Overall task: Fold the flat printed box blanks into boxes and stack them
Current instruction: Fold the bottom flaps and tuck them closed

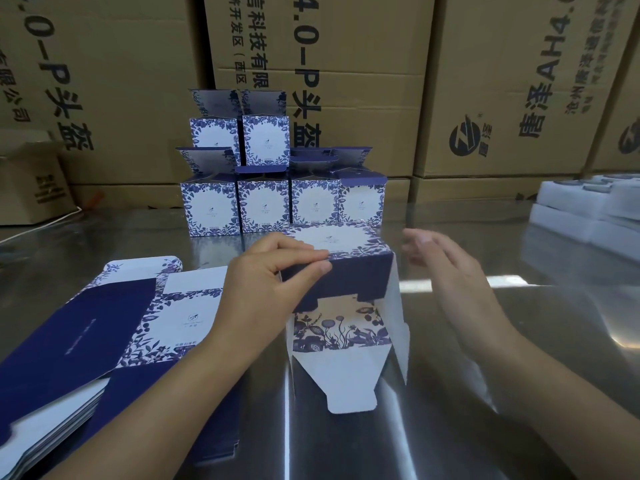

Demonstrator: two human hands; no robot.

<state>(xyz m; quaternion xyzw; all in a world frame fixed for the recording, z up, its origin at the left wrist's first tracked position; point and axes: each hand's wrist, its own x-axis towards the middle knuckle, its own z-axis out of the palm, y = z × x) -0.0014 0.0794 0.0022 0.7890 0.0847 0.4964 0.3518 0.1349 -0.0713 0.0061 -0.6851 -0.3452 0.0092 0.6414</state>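
Mid-fold, centre of frame. Our left hand (pixel 273 278) is pinching the navy flap of a half-formed box (pixel 349 244) lying on its side on the shiny worktop (pixel 502 341). Our right hand (pixel 446 271) is hovering just right of it, fingers loosely spread, holding nothing. The white end flaps (pixel 336 375) are hanging open toward us; we are judging these need tucking next. Folded boxes (pixel 277 202) are standing stacked behind, and flat blanks (pixel 104 327) are lying lower left.
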